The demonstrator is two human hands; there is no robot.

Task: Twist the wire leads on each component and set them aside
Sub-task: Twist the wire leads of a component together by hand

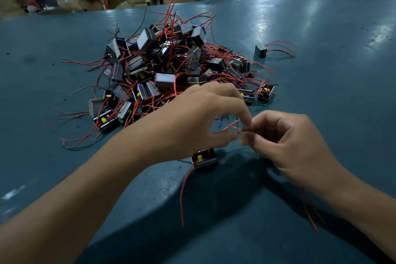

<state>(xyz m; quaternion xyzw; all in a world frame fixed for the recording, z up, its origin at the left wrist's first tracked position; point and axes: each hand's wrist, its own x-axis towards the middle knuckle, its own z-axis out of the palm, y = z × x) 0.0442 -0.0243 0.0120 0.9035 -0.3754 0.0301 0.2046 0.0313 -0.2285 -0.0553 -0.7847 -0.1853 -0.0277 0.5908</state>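
Just below the centre of the frame, the left hand point(201, 118) and the right hand point(285, 141) meet fingertip to fingertip over the teal worktable point(321, 53), and between them run the thin red wire leads point(232, 126) of one small transformer point(204, 159). That component sits below the left hand, partly hidden by it, its yellow-tipped face turned toward the camera. The leads therefore rise from the component up and to the right into the pinch, so their long axis runs roughly left to right across the gap between the two hands, with the free ends toward the right hand. The left thumb and forefinger close narrowly on the leads from the left; the right hand's curled fingers pinch them from the right, though blur hides exactly how many strands each holds. Both hands are equally near, so the twist seems to depend on one rolling the ends while the other steadies them. A further loose red lead point(184, 191) trails from the component toward the lower edge. The pile of untwisted transformers point(171, 66) lies just behind the hands, and one separate transformer point(261, 51) lies apart at upper right, probably already set aside.
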